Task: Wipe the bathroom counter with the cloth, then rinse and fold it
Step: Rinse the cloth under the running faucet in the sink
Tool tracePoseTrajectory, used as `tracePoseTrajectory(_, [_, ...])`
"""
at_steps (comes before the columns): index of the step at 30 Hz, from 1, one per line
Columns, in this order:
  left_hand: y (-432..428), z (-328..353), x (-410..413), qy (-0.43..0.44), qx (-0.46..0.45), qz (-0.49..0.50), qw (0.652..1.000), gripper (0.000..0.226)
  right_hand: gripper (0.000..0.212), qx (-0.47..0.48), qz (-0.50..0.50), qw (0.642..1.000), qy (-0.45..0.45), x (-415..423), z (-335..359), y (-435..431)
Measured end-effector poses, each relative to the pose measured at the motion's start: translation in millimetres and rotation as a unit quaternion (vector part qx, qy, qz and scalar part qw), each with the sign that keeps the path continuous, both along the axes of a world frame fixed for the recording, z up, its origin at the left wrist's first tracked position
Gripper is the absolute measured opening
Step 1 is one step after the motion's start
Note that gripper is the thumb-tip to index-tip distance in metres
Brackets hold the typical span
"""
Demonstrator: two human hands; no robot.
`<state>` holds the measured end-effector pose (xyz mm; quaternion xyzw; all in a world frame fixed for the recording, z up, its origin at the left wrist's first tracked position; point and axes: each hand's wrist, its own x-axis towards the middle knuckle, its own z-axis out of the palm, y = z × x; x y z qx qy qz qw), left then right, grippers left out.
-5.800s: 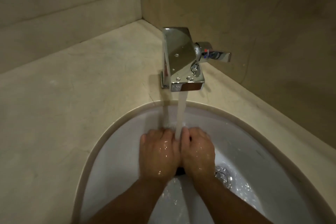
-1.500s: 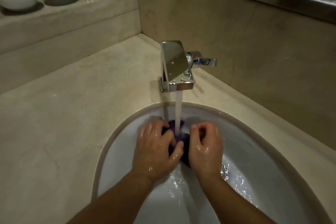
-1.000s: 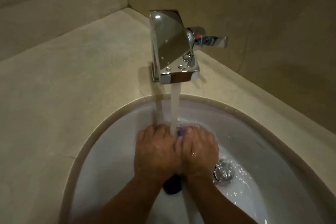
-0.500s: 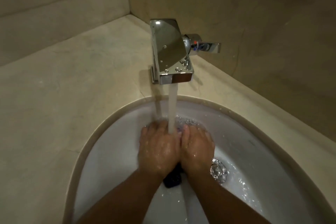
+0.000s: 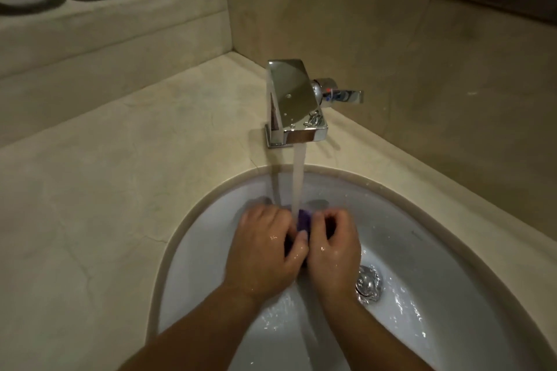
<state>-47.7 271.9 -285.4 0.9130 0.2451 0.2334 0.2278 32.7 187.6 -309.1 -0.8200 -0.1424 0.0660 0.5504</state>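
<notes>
While water (image 5: 299, 178) is running from the faucet (image 5: 294, 105), left hand (image 5: 265, 253) and right hand (image 5: 333, 247) are gripping the bunched purple cloth (image 5: 303, 220) directly below that faucet, over the sink (image 5: 437, 253).

You are holding your left hand (image 5: 265, 250) and right hand (image 5: 331, 247) side by side, backs up and wet. Both are curling their fingers round the cloth (image 5: 303, 220) between them, with the thumbs almost touching and the wrists angling inward.
</notes>
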Motion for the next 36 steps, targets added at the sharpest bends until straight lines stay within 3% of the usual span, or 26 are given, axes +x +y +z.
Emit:
tracePoseTrajectory(1, [-3, -6, 3, 0.005, -0.012, 0.030, 0.999, 0.013, 0.013, -0.052, 0.003, 0.999, -0.012, -2, -12, -6])
tracePoseTrajectory(3, [-6, -19, 6, 0.030, -0.014, 0.079, 0.996, 0.007, 0.033, -0.123, 0.018, 0.990, -0.062, -7, -32, -14])
tracePoseTrajectory(5, [-9, -34, 4, 0.055, 0.018, 0.072, 0.996, 0.022, 0.043, -0.149, 0.036, 0.981, -0.119, -10, -41, -16])
tracePoseTrajectory(9, [-5, -43, 6, 0.067, 0.055, 0.034, 0.996, 0.034, 0.039, -0.223, 0.038, 0.959, -0.170, -3, -51, -9])
tracePoseTrajectory(13, [-4, -42, 24, 0.148, 0.109, 0.060, 0.981, 0.040, 0.033, -0.302, 0.047, 0.926, -0.222, 14, -52, -4])
tracePoseTrajectory(19, [0, -54, 50, 0.161, 0.015, 0.114, 0.980, 0.063, 0.038, -0.317, 0.034, 0.923, -0.216, 30, -42, 9])
tracePoseTrajectory(24, [1, -52, 48, 0.159, 0.012, 0.106, 0.982, 0.043, 0.035, -0.381, 0.071, 0.902, -0.192, 30, -46, 2])
tracePoseTrajectory(26, [-3, -41, 46, 0.132, 0.015, 0.094, 0.987, 0.030, 0.045, -0.349, 0.094, 0.916, -0.176, 32, -42, 2])
tracePoseTrajectory(28, [-6, -27, 43, 0.097, 0.002, 0.084, 0.992, 0.028, 0.049, -0.256, 0.124, 0.949, -0.139, 33, -40, -3])
tracePoseTrajectory(31, [0, -11, 34, -0.010, -0.084, 0.108, 0.991, 0.023, 0.036, -0.103, 0.074, 0.988, -0.091, 31, -20, -9])
tracePoseTrajectory(34, [7, 9, 26, -0.123, -0.104, 0.122, 0.979, 0.020, 0.030, -0.007, 0.016, 0.995, -0.094, 23, 5, -5])
tracePoseTrajectory(36, [9, 18, 20, -0.154, -0.103, 0.121, 0.975, 0.015, 0.031, 0.045, 0.020, 0.993, -0.108, 16, 17, -4])
